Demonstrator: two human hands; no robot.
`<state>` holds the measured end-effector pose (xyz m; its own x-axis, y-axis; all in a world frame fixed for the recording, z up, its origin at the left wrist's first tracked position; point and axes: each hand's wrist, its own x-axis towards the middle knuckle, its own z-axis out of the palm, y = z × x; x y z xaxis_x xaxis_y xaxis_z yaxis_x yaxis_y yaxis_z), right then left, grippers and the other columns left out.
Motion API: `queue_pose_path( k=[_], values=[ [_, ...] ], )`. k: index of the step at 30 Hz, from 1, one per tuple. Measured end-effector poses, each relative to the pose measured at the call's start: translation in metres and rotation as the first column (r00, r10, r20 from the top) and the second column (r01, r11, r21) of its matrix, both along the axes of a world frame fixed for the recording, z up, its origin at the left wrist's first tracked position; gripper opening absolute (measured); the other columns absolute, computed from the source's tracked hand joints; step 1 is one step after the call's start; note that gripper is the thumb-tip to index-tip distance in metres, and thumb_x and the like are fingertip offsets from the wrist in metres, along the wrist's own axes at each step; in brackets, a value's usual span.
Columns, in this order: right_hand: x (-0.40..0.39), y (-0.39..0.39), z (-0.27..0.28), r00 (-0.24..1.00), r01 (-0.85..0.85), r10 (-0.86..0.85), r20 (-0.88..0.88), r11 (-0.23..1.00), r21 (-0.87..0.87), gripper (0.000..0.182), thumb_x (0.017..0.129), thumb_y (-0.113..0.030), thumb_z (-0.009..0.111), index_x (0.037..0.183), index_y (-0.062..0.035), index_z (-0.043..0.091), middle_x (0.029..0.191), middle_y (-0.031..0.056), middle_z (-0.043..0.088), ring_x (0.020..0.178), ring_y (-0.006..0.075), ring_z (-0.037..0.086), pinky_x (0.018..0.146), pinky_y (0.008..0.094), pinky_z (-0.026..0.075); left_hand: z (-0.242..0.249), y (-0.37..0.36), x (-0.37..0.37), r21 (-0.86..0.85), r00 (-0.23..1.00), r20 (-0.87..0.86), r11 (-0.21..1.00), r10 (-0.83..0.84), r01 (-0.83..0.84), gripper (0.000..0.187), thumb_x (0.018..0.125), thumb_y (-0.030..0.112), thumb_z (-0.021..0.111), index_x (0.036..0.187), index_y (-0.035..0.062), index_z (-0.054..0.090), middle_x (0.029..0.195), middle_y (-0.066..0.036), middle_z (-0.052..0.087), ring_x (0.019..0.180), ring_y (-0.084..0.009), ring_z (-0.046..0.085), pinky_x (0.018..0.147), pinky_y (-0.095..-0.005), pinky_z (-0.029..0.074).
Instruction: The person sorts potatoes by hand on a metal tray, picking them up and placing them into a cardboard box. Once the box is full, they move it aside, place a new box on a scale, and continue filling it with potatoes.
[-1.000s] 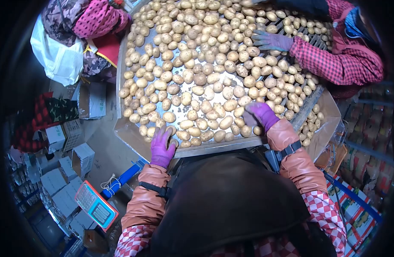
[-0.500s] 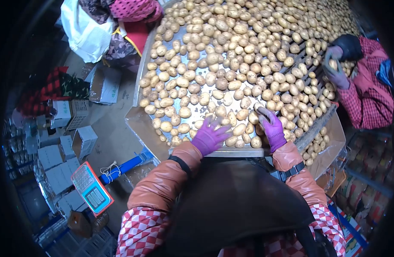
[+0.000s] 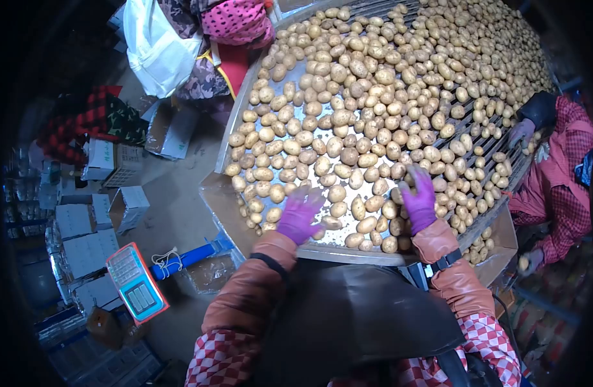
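Observation:
Many potatoes [image 3: 350, 156] lie spread over a metal sorting table [image 3: 348, 255]. My left hand [image 3: 301, 215], in a purple glove, is at the near left part of the table with its fingers apart, touching or just above potatoes; its fingertips are somewhat blurred. My right hand [image 3: 417, 198], gloved the same way, rests among potatoes near the table's front edge, with fingers spread and nothing visibly gripped. Between my hands several potatoes lie on the bare shiny metal.
A co-worker in red checks [image 3: 557, 161] works at the right, a potato by one hand. Another person [image 3: 235, 26] stands at the upper left. Cardboard boxes [image 3: 128, 208], a scale [image 3: 138, 284] and a blue bar [image 3: 190, 255] are left; cardboard flanks the table.
The view has shifted, so the table sits lower and further right. My left hand has moved away from my right. The co-worker's hands at the right have come apart, one now lower.

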<state>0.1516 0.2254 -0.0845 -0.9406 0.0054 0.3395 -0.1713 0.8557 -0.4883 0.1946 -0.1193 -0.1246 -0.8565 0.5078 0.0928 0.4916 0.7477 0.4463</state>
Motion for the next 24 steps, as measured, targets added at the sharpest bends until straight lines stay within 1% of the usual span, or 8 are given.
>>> queue_pose_path(
  k=[5, 7, 8, 12, 15, 19, 21, 24],
  values=[
    [-0.036, 0.011, -0.002, 0.968, 0.214, -0.242, 0.065, 0.933, 0.289, 0.073, 0.076, -0.041, 0.075, 0.139, -0.0141, 0.052, 0.149, 0.0215, 0.04, 0.137, 0.0438, 0.036, 0.113, 0.0511, 0.03, -0.021, -0.048, 0.006, 0.051, 0.901, 0.031, 0.899, 0.433, -0.434, 0.056, 0.075, 0.035, 0.073, 0.125, 0.0143, 0.062, 0.135, -0.011, 0.054, 0.131, -0.0365, 0.042, 0.111, -0.058, 0.025],
    [-0.041, 0.006, -0.001, 0.927, 0.199, -0.226, 0.299, 0.973, 0.119, 0.079, 0.072, -0.046, 0.077, 0.139, -0.0139, 0.051, 0.15, 0.0252, 0.036, 0.138, 0.046, 0.031, 0.113, 0.0557, 0.026, -0.018, -0.055, -0.006, -0.004, 0.823, -0.06, 0.824, 0.565, -0.566, 0.052, 0.076, 0.034, 0.073, 0.123, 0.0127, 0.063, 0.131, -0.012, 0.056, 0.129, -0.0364, 0.044, 0.11, -0.0564, 0.026],
    [-0.028, -0.03, 0.014, 0.91, 0.131, -0.287, 0.297, 0.882, 0.452, 0.08, 0.067, -0.048, 0.078, 0.136, -0.0171, 0.052, 0.146, 0.0267, 0.038, 0.138, 0.0469, 0.029, 0.112, 0.0615, 0.022, -0.016, -0.057, -0.01, -0.028, 0.777, -0.102, 0.779, 0.621, -0.626, 0.051, 0.076, 0.034, 0.073, 0.121, 0.0118, 0.064, 0.129, -0.013, 0.057, 0.128, -0.0363, 0.045, 0.11, -0.0556, 0.027],
    [0.009, -0.082, 0.003, 0.872, -0.331, 0.114, 0.476, 0.853, 0.403, 0.074, 0.07, -0.054, 0.072, 0.134, -0.021, 0.054, 0.148, 0.017, 0.038, 0.14, 0.0461, 0.025, 0.101, 0.0815, 0.011, -0.017, -0.051, -0.123, 0.127, 0.767, -0.048, 0.766, 0.639, -0.63, 0.061, 0.082, 0.044, 0.07, 0.133, 0.0132, 0.057, 0.14, -0.018, 0.05, 0.131, -0.0398, 0.043, 0.11, -0.0553, 0.029],
    [0.005, -0.085, 0.002, 0.782, -0.59, 0.474, 0.404, 0.772, 0.236, 0.06, 0.074, -0.044, 0.073, 0.127, -0.0184, 0.059, 0.137, 0.0151, 0.048, 0.131, 0.0412, 0.04, 0.11, 0.0671, 0.022, -0.014, 0.012, -0.185, -0.117, 0.776, 0.166, 0.793, 0.609, -0.598, 0.078, 0.081, 0.063, 0.064, 0.147, 0.0277, 0.042, 0.157, -0.018, 0.027, 0.142, -0.0471, 0.025, 0.11, -0.0663, 0.021],
    [-0.002, -0.083, -0.005, 0.633, -0.763, 0.762, 0.137, 0.644, -0.057, 0.038, 0.079, -0.028, 0.072, 0.112, -0.0104, 0.064, 0.11, 0.0129, 0.061, 0.104, 0.0326, 0.058, 0.1, 0.0524, 0.042, 0.018, 0.052, -0.126, -0.233, 0.967, -0.071, 0.939, 0.244, -0.254, 0.073, 0.076, 0.054, 0.07, 0.14, 0.0279, 0.049, 0.152, -0.016, 0.037, 0.142, -0.0422, 0.027, 0.107, -0.0722, 0.018],
    [0.0, -0.068, -0.008, 0.591, -0.803, 0.806, 0.023, 0.591, -0.075, 0.034, 0.081, -0.018, 0.071, 0.113, -0.0067, 0.064, 0.114, 0.0152, 0.062, 0.106, 0.032, 0.06, 0.097, 0.0535, 0.045, 0.001, 0.018, -0.088, -0.087, 0.987, -0.097, 0.987, 0.13, -0.139, 0.069, 0.076, 0.043, 0.072, 0.139, 0.0235, 0.051, 0.147, -0.014, 0.042, 0.139, -0.0405, 0.032, 0.11, -0.0638, 0.022],
    [0.002, -0.026, 0.025, 0.894, -0.447, 0.445, -0.051, 0.881, -0.155, 0.027, 0.085, -0.012, 0.066, 0.11, -0.0029, 0.065, 0.112, 0.0168, 0.064, 0.105, 0.0344, 0.063, 0.089, 0.0448, 0.052, 0.014, -0.03, -0.059, -0.027, 0.966, 0.004, 0.966, 0.259, -0.259, 0.058, 0.075, 0.029, 0.072, 0.129, 0.0146, 0.057, 0.136, -0.017, 0.049, 0.127, -0.041, 0.042, 0.105, -0.0574, 0.03]
  ],
)
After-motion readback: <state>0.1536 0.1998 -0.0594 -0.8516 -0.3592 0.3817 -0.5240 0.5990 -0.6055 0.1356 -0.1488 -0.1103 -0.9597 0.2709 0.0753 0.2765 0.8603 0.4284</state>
